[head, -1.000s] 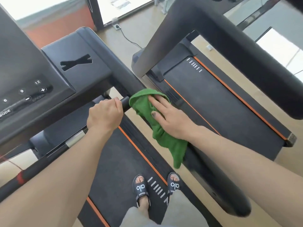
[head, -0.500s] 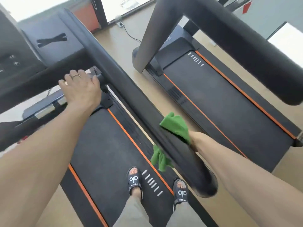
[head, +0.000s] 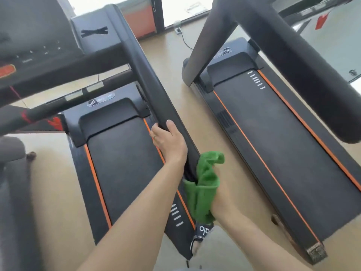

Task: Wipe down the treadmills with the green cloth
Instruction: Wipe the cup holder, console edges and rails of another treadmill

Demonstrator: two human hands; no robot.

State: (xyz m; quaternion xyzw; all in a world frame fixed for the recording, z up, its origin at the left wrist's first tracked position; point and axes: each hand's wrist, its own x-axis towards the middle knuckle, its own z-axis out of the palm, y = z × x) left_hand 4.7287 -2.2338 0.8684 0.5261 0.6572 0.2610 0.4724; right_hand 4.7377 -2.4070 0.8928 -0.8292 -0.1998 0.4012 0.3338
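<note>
Head view, looking down over two treadmills side by side on a tan floor. Far left, the console (head: 29, 49) of the nearer treadmill is blurred, with small white button marks and an orange patch at the edge. Below it runs the front crossbar (head: 64, 100) with two silver grip plates, and under that the black belt (head: 125, 163) edged with orange stripes.

The right side handrail (head: 144, 79) slopes down from the console toward the person. The left hand (head: 168, 141) grips this rail partway along: the thumb lies over the top and the fingers curl round the belt side, a ring showing on one finger. Just below it, at the rail's lower end, the green cloth (head: 205, 184) is bunched round the bar, one corner sticking up and the rest hanging down. The right hand (head: 220, 202) is almost wholly buried in the cloth; it appears to clutch it from underneath against the rail, but how the fingers lie cannot be told. A black slide sandal (head: 203, 230) shows beneath.

To the right stands the second treadmill (head: 273, 143), its belt and thick handrail untouched by either hand.

The step in hand looks like wiping the rail's end. Next would likely be closing the cloth round the tip, then turning to the neighbouring machine.
</note>
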